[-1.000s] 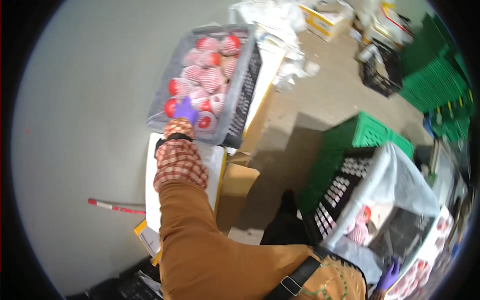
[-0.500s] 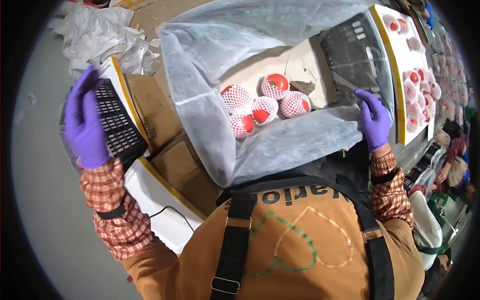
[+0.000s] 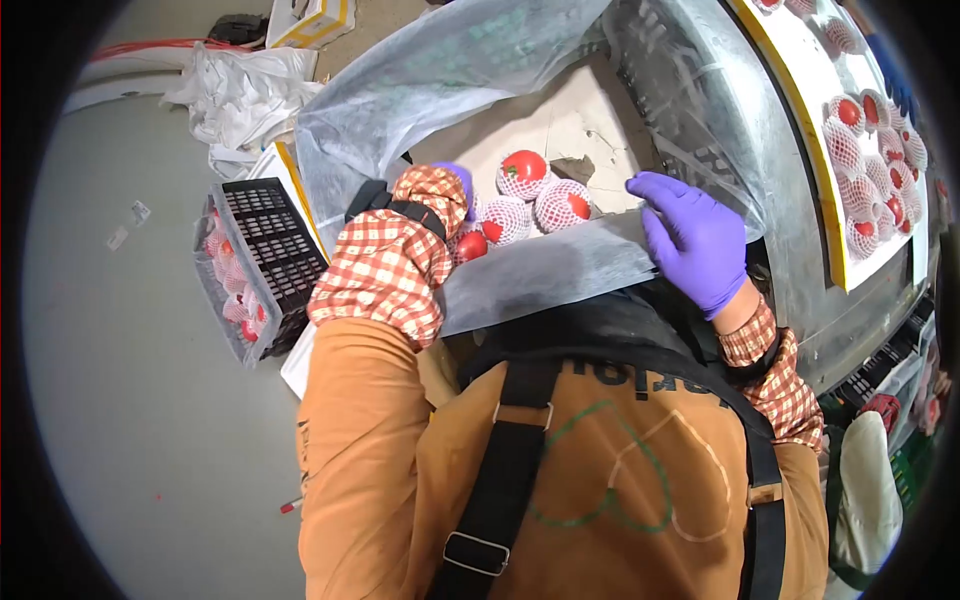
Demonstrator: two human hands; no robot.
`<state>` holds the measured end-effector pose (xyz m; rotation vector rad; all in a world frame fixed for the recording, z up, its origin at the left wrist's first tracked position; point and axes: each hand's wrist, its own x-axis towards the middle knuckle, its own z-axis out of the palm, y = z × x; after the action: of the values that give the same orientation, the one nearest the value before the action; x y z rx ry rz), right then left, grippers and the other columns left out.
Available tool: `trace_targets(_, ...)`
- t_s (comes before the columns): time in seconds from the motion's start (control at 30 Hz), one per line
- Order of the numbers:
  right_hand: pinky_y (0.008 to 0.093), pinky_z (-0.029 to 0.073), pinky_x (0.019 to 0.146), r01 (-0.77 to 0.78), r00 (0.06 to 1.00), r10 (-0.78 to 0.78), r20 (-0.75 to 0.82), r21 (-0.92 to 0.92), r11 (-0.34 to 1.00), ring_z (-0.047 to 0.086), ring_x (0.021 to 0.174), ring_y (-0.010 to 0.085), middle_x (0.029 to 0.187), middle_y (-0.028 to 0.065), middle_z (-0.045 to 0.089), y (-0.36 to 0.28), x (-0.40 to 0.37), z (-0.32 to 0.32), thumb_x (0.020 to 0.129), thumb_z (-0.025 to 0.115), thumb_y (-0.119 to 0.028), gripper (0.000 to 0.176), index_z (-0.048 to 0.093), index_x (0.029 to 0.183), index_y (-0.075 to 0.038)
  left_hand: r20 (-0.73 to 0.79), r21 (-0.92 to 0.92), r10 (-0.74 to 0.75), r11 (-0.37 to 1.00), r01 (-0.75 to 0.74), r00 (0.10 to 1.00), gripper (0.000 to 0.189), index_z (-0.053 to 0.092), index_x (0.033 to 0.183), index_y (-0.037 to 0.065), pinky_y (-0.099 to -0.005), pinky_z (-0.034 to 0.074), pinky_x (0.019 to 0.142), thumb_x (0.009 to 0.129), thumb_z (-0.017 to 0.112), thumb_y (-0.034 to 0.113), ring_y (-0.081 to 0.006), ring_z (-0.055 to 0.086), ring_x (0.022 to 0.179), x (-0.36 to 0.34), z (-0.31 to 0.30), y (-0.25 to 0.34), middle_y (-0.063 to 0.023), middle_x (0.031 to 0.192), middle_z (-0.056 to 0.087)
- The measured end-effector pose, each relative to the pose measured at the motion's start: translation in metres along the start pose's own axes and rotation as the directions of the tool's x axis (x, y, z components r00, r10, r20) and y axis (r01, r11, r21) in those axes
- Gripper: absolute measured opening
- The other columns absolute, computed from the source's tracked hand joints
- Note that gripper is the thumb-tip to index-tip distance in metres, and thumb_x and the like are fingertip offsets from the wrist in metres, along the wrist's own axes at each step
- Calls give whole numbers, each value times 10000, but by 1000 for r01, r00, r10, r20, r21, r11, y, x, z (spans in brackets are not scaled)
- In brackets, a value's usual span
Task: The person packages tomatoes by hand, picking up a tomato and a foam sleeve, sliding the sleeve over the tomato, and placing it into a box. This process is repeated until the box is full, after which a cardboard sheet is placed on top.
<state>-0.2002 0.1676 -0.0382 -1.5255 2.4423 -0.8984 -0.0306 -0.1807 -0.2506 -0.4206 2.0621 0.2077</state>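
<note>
Several red tomatoes [image 3: 523, 175] in white foam net sleeves sit inside a crate lined with a translucent white liner sheet [image 3: 560, 272]. My left hand [image 3: 460, 182], in a purple glove, is down inside the liner's left side, by the tomatoes at that end. My own sleeve covers most of it, so its fingers and anything in them are hidden. At the right front, my right hand [image 3: 697, 240], also gloved in purple, is at the folded-over liner edge. Its fingers are stretched out with the thumb apart, holding nothing.
On the right, a white tray [image 3: 835, 225] with a yellow edge bears several net-wrapped tomatoes. A black crate [image 3: 270, 235] with more wrapped fruit in clear plastic stands at the left. Crumpled white plastic [image 3: 240, 95] lies on the floor behind it.
My left hand has moved right, from above the black crate into the lined crate. My right hand has shifted slightly left and toward the liner edge. The view has shifted too.
</note>
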Motion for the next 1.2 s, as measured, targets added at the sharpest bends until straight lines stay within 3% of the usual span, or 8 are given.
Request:
trace_targets(0.3,343,518,713,61,997,-63,35,42,997,661,858,238,1071,59,675,1,2,-11,816,618,-107,265,653,1078,-124,-277,-269,-121,962,44,953,887,465,1315,19,-393,442,993,583,842,348,-360,518,1192,-101,-40,44,-215,1285,526)
trace_targets(0.37,352,517,722,60,994,-65,91,60,996,660,864,251,1073,67,675,-2,4,-14,816,615,-107,273,653,1086,-119,-748,-308,-109,931,-197,654,827,453,1315,31,-397,414,1025,612,831,245,-363,473,1225,-126,-51,60,-201,1298,485)
trace_targets(0.57,366,510,670,160,980,-172,101,113,981,644,791,267,1066,69,672,3,9,-18,828,609,-139,261,641,1086,-113,-961,-257,-168,840,-478,221,855,447,1294,54,-411,400,1051,552,865,128,-348,466,1230,-245,-84,94,-169,1312,464)
trace_targets(0.73,372,511,720,166,968,-181,173,100,981,651,836,280,1090,84,670,-9,10,-14,818,608,-131,268,648,1082,-107,-891,-388,-453,778,-495,-14,867,425,1307,49,-403,411,1039,570,876,118,-332,478,1222,-289,-15,72,-175,1324,460)
trace_targets(0.83,361,503,825,48,959,-108,261,226,973,646,952,292,1106,127,660,-15,11,-13,835,575,-56,281,641,1108,-63,-653,-562,-753,409,-719,82,860,415,1304,21,-385,440,1002,589,881,130,-331,504,1191,-298,28,53,-185,1305,470)
trace_targets(0.93,340,475,913,-54,946,-89,313,420,906,630,1046,272,1117,155,653,-57,14,-11,854,529,31,312,617,1150,-10,-803,-526,-582,792,-309,-125,848,417,1295,10,-386,441,996,599,880,147,-318,514,1182,-323,64,4,-187,1296,476)
trace_targets(1.07,340,454,960,-117,903,-186,387,638,761,569,1141,244,1253,162,577,-121,12,35,894,508,-10,353,549,1244,16,-640,-699,-755,649,-300,-142,855,423,1273,-10,-393,468,944,606,888,255,-309,546,1080,-327,117,-74,-189,1166,506)
trace_targets(1.2,352,452,951,28,929,-161,334,368,929,584,1098,235,1310,130,558,-184,6,117,920,559,-99,449,473,1354,-19,-515,-774,-849,519,-363,-118,904,414,1310,-36,-403,444,962,613,886,294,-311,517,1117,-310,200,-216,-198,1198,498)
